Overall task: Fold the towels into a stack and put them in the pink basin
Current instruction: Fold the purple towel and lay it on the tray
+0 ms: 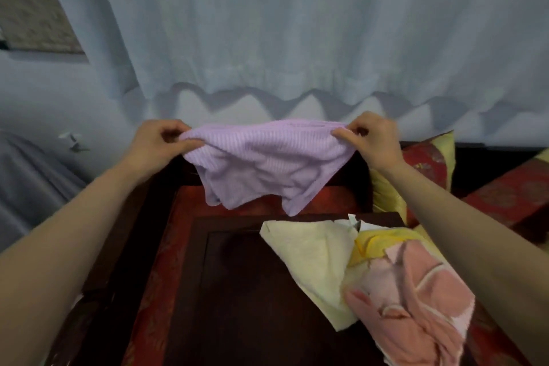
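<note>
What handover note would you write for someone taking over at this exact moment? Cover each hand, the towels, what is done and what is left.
Left hand and right hand each pinch an upper end of the lilac towel, held up over the dark table.
Cream towel, yellow towel and pink towel lie unfolded in a heap at the table's right.
Done: no folded stack visible; pink basin not in view.
Left: fold all four, stack them, put them in the basin.
</note>
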Demonstrator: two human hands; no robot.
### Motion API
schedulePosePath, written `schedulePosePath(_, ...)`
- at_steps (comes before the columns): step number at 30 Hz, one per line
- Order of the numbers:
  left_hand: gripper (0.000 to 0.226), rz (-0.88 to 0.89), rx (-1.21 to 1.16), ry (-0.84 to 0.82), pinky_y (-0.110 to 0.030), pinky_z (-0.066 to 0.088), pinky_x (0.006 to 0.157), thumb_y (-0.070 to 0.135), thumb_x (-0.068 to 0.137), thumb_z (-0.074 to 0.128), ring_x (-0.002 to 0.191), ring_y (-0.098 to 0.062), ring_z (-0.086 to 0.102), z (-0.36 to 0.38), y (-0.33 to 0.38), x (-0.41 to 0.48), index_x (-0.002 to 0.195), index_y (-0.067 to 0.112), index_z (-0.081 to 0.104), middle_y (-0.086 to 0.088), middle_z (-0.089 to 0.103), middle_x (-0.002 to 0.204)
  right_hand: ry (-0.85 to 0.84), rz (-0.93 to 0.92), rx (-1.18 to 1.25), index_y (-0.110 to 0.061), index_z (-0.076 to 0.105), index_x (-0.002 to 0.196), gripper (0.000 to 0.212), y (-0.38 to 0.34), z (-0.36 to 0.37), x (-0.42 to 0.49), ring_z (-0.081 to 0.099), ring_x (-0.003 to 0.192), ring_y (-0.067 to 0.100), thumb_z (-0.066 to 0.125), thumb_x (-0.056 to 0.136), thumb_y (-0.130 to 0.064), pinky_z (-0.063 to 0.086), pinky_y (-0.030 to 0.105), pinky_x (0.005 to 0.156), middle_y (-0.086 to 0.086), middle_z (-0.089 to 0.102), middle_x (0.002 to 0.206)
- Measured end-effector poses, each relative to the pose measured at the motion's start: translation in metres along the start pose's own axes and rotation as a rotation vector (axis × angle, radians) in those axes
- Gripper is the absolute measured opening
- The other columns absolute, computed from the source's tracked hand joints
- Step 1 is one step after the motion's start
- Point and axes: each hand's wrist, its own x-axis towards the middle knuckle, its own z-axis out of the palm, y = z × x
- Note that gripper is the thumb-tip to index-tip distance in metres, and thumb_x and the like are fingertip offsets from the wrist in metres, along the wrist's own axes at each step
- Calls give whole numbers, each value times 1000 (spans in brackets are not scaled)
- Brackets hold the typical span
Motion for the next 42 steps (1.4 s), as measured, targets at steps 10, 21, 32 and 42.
schedulePosePath(10, 30, 129, 199, -94, -1, 43, 61, 9, 73, 78, 59, 11, 57, -28, 12, 39, 68, 34, 63, 32, 64, 63, 112, 32, 76, -8, 68, 79, 28, -8, -4, 25, 50, 59, -6, 72, 81, -35, 37, 16, 61, 1, 58, 66)
schedulePosePath(21, 14, 265, 406, -198, -13, 40, 61, 46, 70, 70, 70, 10, 52, -49, 4, 7, 72, 44, 56, 14, 59, 80, -75, -173, 68, -6, 60, 83, 21, -18, 23, -8, 46, 73, 12, 55, 93, -24, 34, 23, 68, 3, 54, 79)
schedulePosePath(32, 10, -205, 425, -1103, -17, 42, 72, 30, 75, 58, 82, 0, 55, 67, -141, -264, 79, 37, 52, 22, 51, 74, -1474, 20, 173, -28, 52, 79, 14, 5, 84, -247, 43, 63, -3, 54, 92, -31, 34, 14, 64, -18, 47, 66)
schedulePosePath(42, 10, -659, 60, -678, -18, 49, 80, 19, 85, 68, 87, -2, 61, 90, -160, -241, 92, 24, 64, 5, 63, 99, -1623, 81, 94, -12, 61, 100, 33, 16, 105, -318, 49, 82, 8, 65, 83, -41, 40, 26, 70, -5, 54, 93)
